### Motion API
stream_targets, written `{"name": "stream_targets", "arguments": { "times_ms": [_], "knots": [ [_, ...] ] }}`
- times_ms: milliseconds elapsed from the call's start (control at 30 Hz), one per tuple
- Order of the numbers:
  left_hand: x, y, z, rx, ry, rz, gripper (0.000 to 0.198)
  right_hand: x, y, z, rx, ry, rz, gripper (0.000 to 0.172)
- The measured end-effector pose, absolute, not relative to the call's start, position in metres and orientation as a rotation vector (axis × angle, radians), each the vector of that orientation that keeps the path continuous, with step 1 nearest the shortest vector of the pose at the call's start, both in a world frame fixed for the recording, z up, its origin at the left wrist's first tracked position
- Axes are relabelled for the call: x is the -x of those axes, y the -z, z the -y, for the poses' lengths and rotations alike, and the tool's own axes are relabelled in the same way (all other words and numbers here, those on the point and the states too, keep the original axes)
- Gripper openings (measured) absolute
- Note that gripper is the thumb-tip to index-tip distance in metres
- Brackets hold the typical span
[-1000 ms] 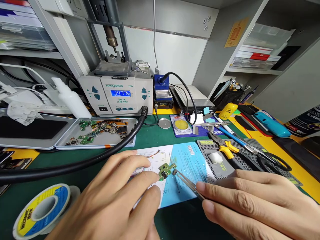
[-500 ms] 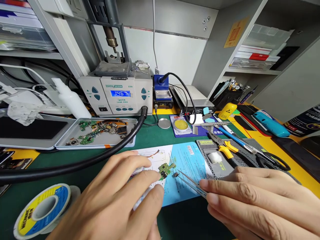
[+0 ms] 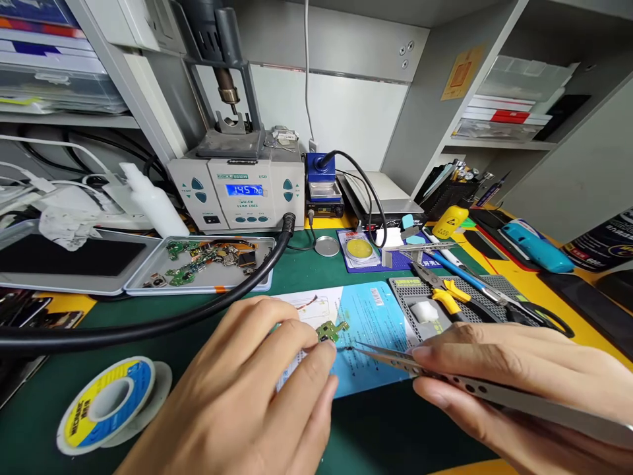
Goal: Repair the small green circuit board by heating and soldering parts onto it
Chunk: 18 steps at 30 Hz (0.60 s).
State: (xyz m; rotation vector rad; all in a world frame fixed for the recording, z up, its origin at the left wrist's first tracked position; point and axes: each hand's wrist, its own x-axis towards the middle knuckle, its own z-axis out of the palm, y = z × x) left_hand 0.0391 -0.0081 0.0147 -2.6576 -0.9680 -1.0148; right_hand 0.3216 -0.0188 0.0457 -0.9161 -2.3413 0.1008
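A small green circuit board [image 3: 332,330] is over a blue and white printed card [image 3: 386,330]. My left hand [image 3: 252,382] has its fingers curled at the board's near left edge and hides part of it; the fingertips look pressed on it. In my right hand [image 3: 514,376] is a pair of metal tweezers [image 3: 420,363], gripped between thumb and fingers. Their tips point left, close to a tiny dark part [image 3: 347,348] beside the board. Whether the tips touch that part is too small to tell.
Behind stands a hot air station [image 3: 237,191], its black hose [image 3: 198,316] crossing to the left. A tray [image 3: 198,285] of boards, a solder spool [image 3: 106,406], yellow-handled pliers [image 3: 448,297], a white cotton piece [image 3: 425,310] and a flux tin [image 3: 359,249] surround the hands.
The tweezers have turned to show their broad side, with my right thumb now lower. My left hand has shifted slightly right, covering more of the board. The view has swung slightly left.
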Motion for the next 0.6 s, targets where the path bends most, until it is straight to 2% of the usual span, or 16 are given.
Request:
{"name": "stream_targets", "arguments": {
  "times_ms": [100,200,267,367,467,600],
  "knots": [
    [-0.041,-0.019,0.009,2.685,1.016,1.001,0.02,-0.318,-0.046,0.017,0.891,-0.163,2.287,0.009],
    [-0.04,-0.023,0.006,2.67,1.068,1.0,0.02,-0.315,-0.045,0.012,0.945,-0.289,2.138,0.011],
    [-0.038,-0.026,0.003,2.649,1.141,1.007,0.021,-0.313,-0.045,0.007,1.049,-0.404,2.003,0.005],
    [-0.037,-0.029,-0.002,2.666,1.226,0.995,0.019,-0.31,-0.045,0.001,1.161,-0.67,1.884,0.035],
    [-0.045,-0.032,-0.001,2.701,1.128,1.032,0.013,-0.309,-0.045,-0.003,1.207,-0.897,1.769,0.042],
    [-0.061,-0.035,0.004,2.686,0.93,1.095,0.01,-0.309,-0.044,-0.004,1.166,-1.01,1.724,0.044]
  ]
}}
